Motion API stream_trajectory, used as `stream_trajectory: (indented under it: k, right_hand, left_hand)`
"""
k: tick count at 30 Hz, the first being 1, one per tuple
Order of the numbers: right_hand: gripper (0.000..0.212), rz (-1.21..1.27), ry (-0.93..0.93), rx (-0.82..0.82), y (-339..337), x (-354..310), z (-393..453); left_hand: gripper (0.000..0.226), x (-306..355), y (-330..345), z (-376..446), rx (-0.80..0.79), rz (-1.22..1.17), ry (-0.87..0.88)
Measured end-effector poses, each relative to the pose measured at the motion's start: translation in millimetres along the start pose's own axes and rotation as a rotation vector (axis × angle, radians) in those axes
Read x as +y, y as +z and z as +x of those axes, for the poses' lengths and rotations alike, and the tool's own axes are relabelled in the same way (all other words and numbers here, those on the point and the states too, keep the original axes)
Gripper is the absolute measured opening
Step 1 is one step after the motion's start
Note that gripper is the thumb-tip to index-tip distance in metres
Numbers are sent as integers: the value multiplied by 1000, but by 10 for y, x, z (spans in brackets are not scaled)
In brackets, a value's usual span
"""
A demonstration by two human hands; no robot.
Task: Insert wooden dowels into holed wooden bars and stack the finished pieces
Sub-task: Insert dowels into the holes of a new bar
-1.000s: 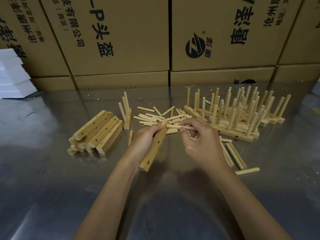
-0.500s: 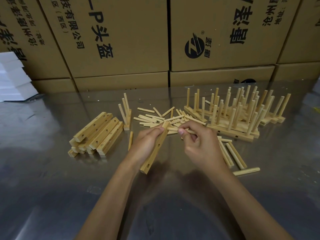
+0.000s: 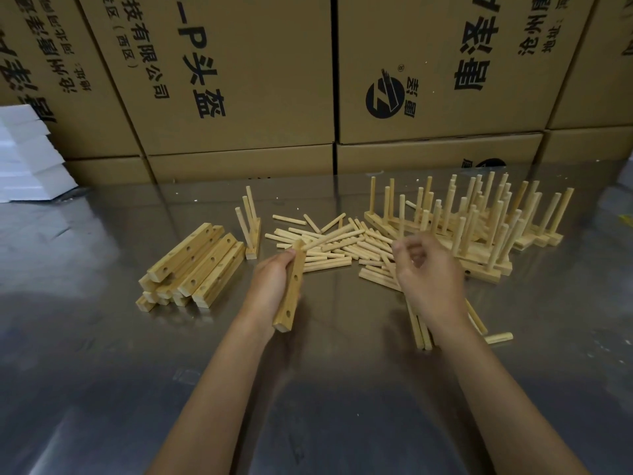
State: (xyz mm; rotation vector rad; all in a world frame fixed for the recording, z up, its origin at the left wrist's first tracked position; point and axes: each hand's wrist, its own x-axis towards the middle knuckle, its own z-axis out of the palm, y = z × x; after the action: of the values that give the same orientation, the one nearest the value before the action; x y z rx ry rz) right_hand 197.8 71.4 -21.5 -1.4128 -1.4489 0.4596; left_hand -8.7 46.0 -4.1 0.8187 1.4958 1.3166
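Two bare forearms, two bare hands.
Left hand [image 3: 270, 286] and right hand [image 3: 430, 279]: no sleeves, gloves, rings or watch visible (short-trimmed nails, blurred).

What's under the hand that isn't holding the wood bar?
Loose dowels lie on the metal table under the right hand, and a few poke out by the wrist. How many it covers can't be seen. Its fingers hold nothing.

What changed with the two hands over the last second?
The right hand let go of the dowel, which now sticks out of the bar's top hole, and moved right, fingers loosely curled and holding nothing. The left hand kept its grip on the bar. The blank bars and finished stack stayed put.
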Motion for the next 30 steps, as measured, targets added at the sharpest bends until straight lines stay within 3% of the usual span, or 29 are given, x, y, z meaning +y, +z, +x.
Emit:
stream_trajectory:
  k: [3, 6, 10, 12, 16, 18, 23, 30]
  right_hand:
    - [22, -491, -19, -137, 33, 156, 12]
    - [22, -570, 24, -213, 64, 185, 13]
    - [8, -466, -2, -118, 34, 143, 13]
    - [8, -285, -47, -125, 5, 53, 3]
    - [20, 177, -70, -495, 47, -239, -148]
    - [22, 215, -122, -541, 140, -297, -251]
    - [23, 248, -180, -377, 207, -325, -297]
    - [18, 152, -317, -283, 207, -347, -329]
  left_hand:
    - [28, 12, -24, 9, 17, -8, -5]
    - [29, 3, -29, 27, 21, 9, 6]
    - [30, -4, -51, 45, 29, -37, -23]
    - [29, -6, -73, 53, 33, -76, -59]
    - [27, -16, -112, 76, 34, -129, -93]
    - [27, -16, -111, 66, 23, -134, -87]
    - [29, -15, -40, 36, -30, -86, -70]
    - [30, -40, 20, 33, 4, -9, -3]
